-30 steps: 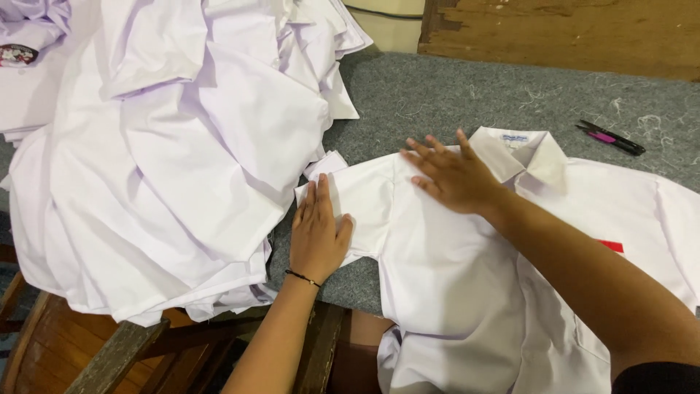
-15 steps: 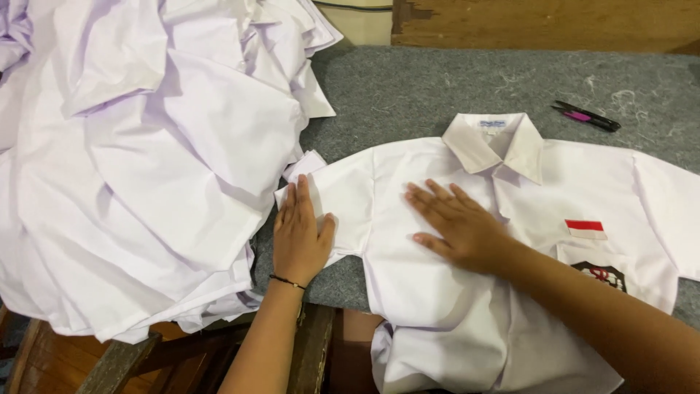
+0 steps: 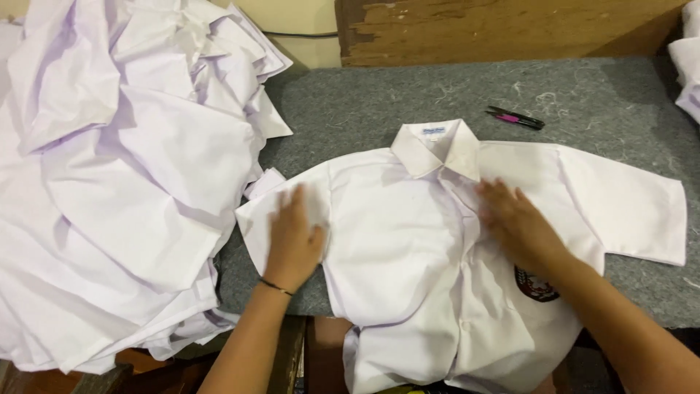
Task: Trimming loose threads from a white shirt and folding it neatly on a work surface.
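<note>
A white short-sleeved shirt (image 3: 397, 241) lies face up on the grey felt table top (image 3: 379, 109), collar toward the far side, its hem hanging over the near edge. My left hand (image 3: 294, 237) rests flat on the shirt's left sleeve, a thin dark band on its wrist. My right hand (image 3: 519, 225) presses flat on the chest, right of the button line, just above a dark round badge (image 3: 536, 284). Both hands have fingers spread and hold nothing.
A large heap of white shirts (image 3: 109, 175) fills the left side and overlaps the table's edge. A black and pink pen (image 3: 516, 117) lies beyond the collar. More white cloth (image 3: 687, 58) shows at the far right. A worn wooden board (image 3: 503, 29) stands behind.
My right hand slid from the collar area down and right across the chest. The left hand stayed on the sleeve. The right sleeve now lies spread out flat.
</note>
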